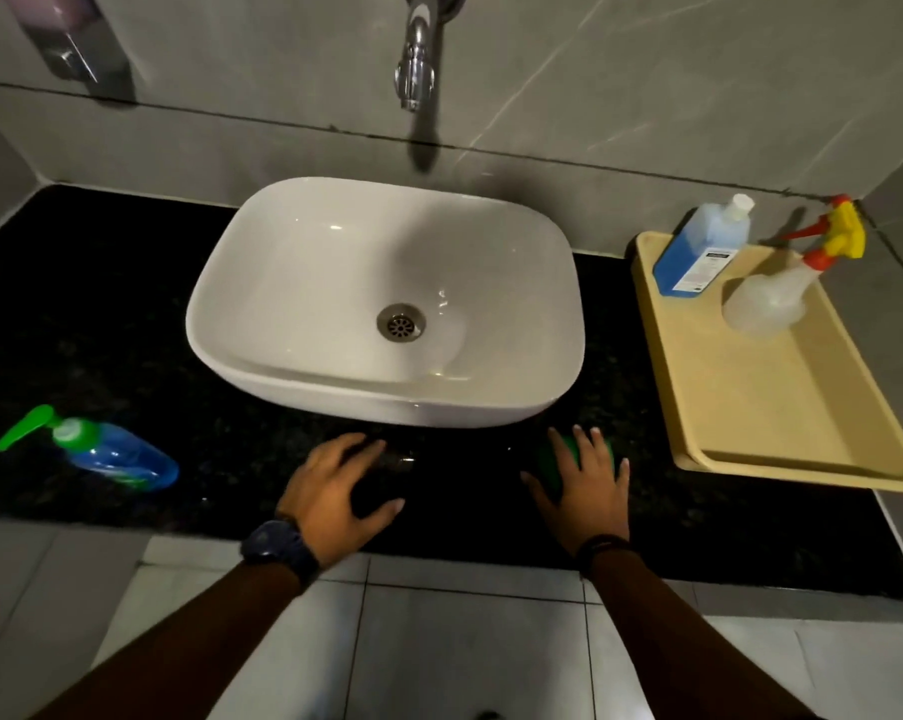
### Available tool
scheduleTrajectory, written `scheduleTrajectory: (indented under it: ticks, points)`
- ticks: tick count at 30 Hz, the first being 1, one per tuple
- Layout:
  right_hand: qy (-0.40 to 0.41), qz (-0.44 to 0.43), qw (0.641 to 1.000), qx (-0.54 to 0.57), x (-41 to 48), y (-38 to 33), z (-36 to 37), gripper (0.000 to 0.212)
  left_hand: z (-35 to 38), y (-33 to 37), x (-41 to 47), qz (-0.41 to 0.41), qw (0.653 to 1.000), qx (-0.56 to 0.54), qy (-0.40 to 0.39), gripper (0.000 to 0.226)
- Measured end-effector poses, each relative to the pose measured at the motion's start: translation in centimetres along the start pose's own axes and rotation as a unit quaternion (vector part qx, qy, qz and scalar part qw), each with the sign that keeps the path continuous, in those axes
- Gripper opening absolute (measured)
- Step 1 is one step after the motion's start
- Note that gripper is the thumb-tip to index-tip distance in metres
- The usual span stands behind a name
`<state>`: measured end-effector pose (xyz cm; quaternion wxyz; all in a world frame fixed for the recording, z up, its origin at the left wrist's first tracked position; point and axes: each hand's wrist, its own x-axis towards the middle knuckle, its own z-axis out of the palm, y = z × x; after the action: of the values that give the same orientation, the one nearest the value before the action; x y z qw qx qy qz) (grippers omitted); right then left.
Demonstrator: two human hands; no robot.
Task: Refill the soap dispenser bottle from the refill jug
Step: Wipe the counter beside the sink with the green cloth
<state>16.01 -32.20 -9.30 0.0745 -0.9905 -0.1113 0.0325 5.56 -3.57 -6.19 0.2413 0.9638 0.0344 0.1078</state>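
A blue soap dispenser bottle [119,454] with a green pump head lies on its side at the counter's left. The blue refill jug [699,254] with a white cap stands at the back of a beige tray [782,407] on the right. My left hand [335,491] curls around a dark object [374,488] on the black counter just in front of the basin; what it is cannot be made out. My right hand [584,491] lies over a green object [556,459], fingers spread across its top. Both hands are far from the dispenser and the jug.
A white basin [304,283] sits mid-counter under a chrome tap [415,70]. A clear spray bottle [782,293] with a red-and-yellow trigger stands on the tray beside the jug. A wall-mounted dispenser [70,39] hangs top left. The black counter [75,324] ends at a tiled front edge.
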Motion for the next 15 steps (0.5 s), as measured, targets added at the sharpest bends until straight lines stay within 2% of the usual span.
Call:
scheduleTrajectory:
  ticks: [2, 4, 9, 15]
  points:
    - [0.02, -0.012, 1.0, -0.011, -0.2, 0.1, 0.4, 0.065, 0.1, -3.2, -0.8, -0.078, 0.995, 0.052, -0.039, 0.106]
    - [0.039, -0.012, 0.999, -0.009, -0.4, 0.0, 0.5, 0.062, 0.2, -5.7, -1.3, -0.147, 0.983, 0.087, -0.069, 0.121]
    - [0.082, 0.024, 0.996, 0.012, -0.6, -1.6, 1.0, 0.058, -0.3, -9.5, -1.6, -0.21, 0.962, 0.14, -0.1, 0.13]
    - [0.122, 0.053, 0.991, 0.007, -0.9, -3.2, 0.8, 0.057, 0.5, -7.6, -0.1, -0.204, 0.946, 0.184, -0.17, 0.13]
